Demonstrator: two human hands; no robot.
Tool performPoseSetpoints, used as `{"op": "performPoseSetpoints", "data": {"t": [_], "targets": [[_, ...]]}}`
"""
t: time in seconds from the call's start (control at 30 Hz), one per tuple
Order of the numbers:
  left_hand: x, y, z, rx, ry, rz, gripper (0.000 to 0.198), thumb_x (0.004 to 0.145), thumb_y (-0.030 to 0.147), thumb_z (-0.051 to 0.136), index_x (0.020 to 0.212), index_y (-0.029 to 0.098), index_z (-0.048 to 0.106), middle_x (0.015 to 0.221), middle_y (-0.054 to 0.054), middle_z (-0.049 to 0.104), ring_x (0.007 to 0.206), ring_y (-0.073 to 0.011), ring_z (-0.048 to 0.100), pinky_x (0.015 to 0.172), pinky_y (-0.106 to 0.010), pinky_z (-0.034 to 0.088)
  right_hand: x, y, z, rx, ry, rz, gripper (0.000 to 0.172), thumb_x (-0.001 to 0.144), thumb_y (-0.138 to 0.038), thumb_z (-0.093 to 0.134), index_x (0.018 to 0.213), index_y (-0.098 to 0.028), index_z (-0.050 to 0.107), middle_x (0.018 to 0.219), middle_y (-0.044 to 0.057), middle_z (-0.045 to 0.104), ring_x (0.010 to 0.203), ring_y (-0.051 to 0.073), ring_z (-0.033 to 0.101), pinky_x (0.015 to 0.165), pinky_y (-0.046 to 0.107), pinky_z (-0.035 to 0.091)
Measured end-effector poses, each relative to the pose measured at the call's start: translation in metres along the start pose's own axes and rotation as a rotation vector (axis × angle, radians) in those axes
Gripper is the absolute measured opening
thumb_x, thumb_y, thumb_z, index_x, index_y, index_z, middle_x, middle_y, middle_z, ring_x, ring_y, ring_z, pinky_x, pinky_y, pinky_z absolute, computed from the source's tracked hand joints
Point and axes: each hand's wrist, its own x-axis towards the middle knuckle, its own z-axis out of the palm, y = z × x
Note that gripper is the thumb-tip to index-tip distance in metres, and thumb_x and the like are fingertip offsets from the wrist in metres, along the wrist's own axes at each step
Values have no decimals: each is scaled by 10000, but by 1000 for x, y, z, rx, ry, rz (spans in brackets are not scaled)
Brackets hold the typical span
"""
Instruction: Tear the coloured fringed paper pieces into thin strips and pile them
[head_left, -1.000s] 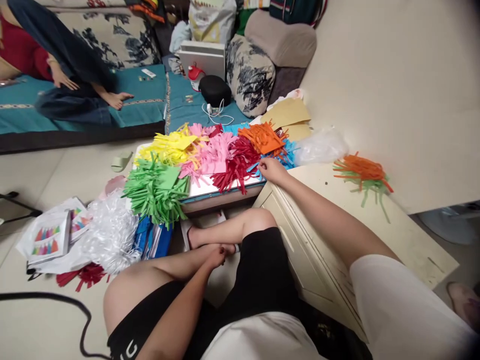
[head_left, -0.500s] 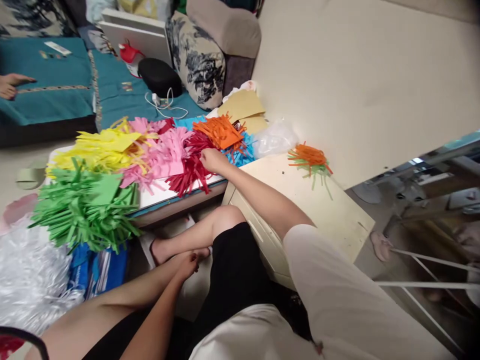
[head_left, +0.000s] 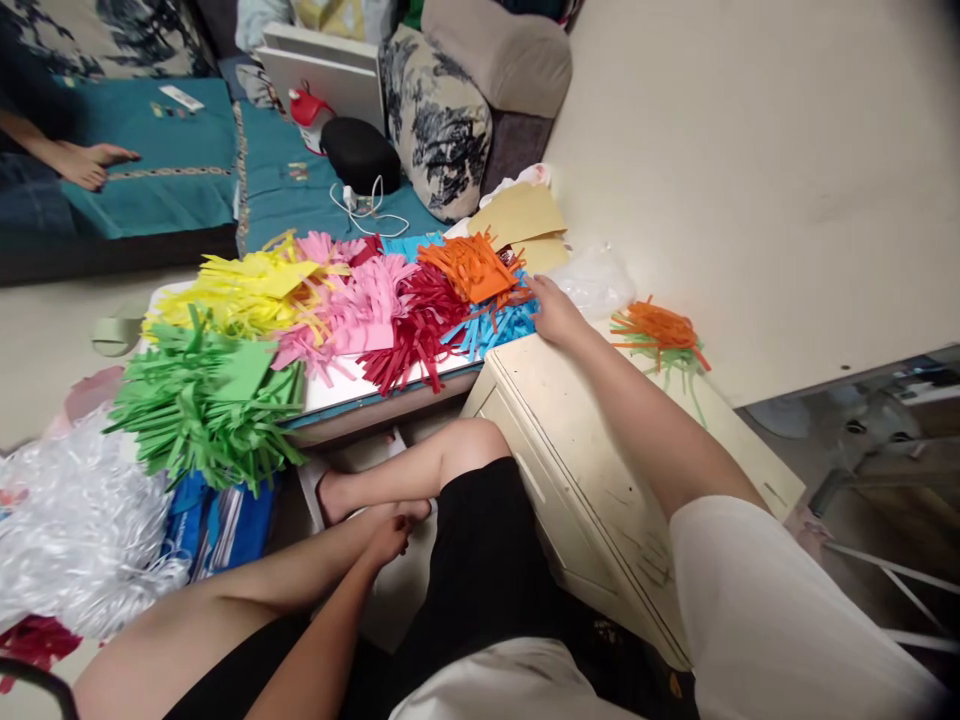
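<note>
My right hand (head_left: 555, 312) reaches over the cream cabinet (head_left: 577, 420) to the right end of a low table (head_left: 375, 405). Its fingers curl down where orange fringed paper (head_left: 469, 265) lies over blue fringed paper (head_left: 495, 325); what they grip is hidden. Red (head_left: 416, 335), pink (head_left: 367, 300), yellow (head_left: 240, 290) and green (head_left: 210, 400) fringed paper cover the rest of the table. My left hand (head_left: 391, 540) rests loosely closed against my bare foot under the table edge and holds nothing.
An orange and green paper bundle (head_left: 660, 325) lies on the cabinet by the wall. A clear plastic bag (head_left: 596, 280) and tan envelopes (head_left: 521, 215) sit behind my right hand. White shredded plastic (head_left: 75, 520) lies at left. Another person's foot (head_left: 86, 165) rests on the teal mat.
My right hand has moved right, from the red fringe to the orange and blue paper at the table's end. My head has swung about. The left hand stays at my foot.
</note>
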Motion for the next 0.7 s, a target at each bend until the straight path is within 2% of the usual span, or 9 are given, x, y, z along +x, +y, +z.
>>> {"op": "performPoseSetpoints", "data": {"t": [0.03, 0.1, 0.2, 0.27, 0.33, 0.4, 0.5, 0.6, 0.7], "targets": [[-1, 0, 0, 4, 1, 1, 367, 1113, 446, 754, 1337, 157, 728, 1245, -90, 766, 1030, -210, 768, 899, -397, 695, -1, 1, 0, 6, 50, 10, 889, 862, -69, 628, 1745, -102, 526, 1800, 199, 507, 1647, 324, 512, 1386, 459, 402], [-3, 0, -1, 8, 11, 11, 335, 1119, 451, 744, 1269, 152, 731, 1146, -64, 761, 933, -179, 746, 834, -353, 676, 1, 1, -1, -1, 62, 36, 780, 906, -82, 566, 1686, -86, 588, 1710, 208, 610, 1576, 324, 584, 1341, 470, 455], [-6, 2, -3, -2, 29, 45, 257, 1135, 407, 699, 1104, 152, 707, 915, -4, 694, 758, -143, 662, 728, -296, 592, 4, -1, -3, -23, -47, 52, 433, 947, -133, 564, 1277, -134, 844, 1299, 160, 844, 1259, 326, 761, 1157, 436, 577], [-8, 4, -4, -16, 32, 70, 215, 1124, 333, 660, 990, 166, 677, 789, 11, 634, 700, -165, 635, 684, -302, 529, 7, -3, -1, -51, -135, 52, 238, 944, -174, 651, 1047, -160, 866, 1127, 140, 864, 1134, 322, 784, 1085, 416, 592], [-9, 6, -4, -27, 31, 85, 216, 1091, 274, 642, 895, 183, 648, 717, 5, 599, 684, -197, 644, 664, -324, 488, 10, -4, 4, -89, -196, 69, 99, 929, -209, 770, 969, -158, 845, 1094, 155, 855, 1126, 331, 780, 1068, 421, 587], [-10, 5, -3, -29, 31, 87, 233, 1076, 259, 657, 855, 187, 634, 712, 5, 596, 685, -198, 648, 666, -326, 483, 15, -6, 11, -127, -233, 102, 147, 896, -236, 890, 979, -135, 824, 1125, 192, 839, 1176, 358, 769, 1079, 443, 580], [-10, 4, -2, -19, 25, 83, 232, 1103, 325, 709, 938, 169, 664, 799, 23, 630, 698, -145, 622, 690, -289, 527, 26, -11, 24, -151, -265, 161, 312, 870, -287, 986, 1065, -123, 807, 1202, 206, 820, 1231, 366, 760, 1109, 485, 584], [-9, 3, -1, -6, 25, 78, 279, 1124, 403, 719, 986, 165, 669, 828, 35, 633, 690, -119, 595, 688, -267, 543, 41, -16, 34, -128, -258, 201, 339, 1012, -419, 880, 1218, -166, 787, 1305, 127, 793, 1225, 287, 760, 1111, 516, 625], [-9, 4, 0, -7, 29, 82, 297, 1128, 389, 693, 928, 176, 638, 767, 45, 594, 667, -126, 583, 682, -272, 522, 57, -22, 38, -68, -191, 217, 287, 1085, -384, 781, 1228, -136, 786, 1267, 139, 801, 1191, 266, 776, 1103, 483, 635]]}}
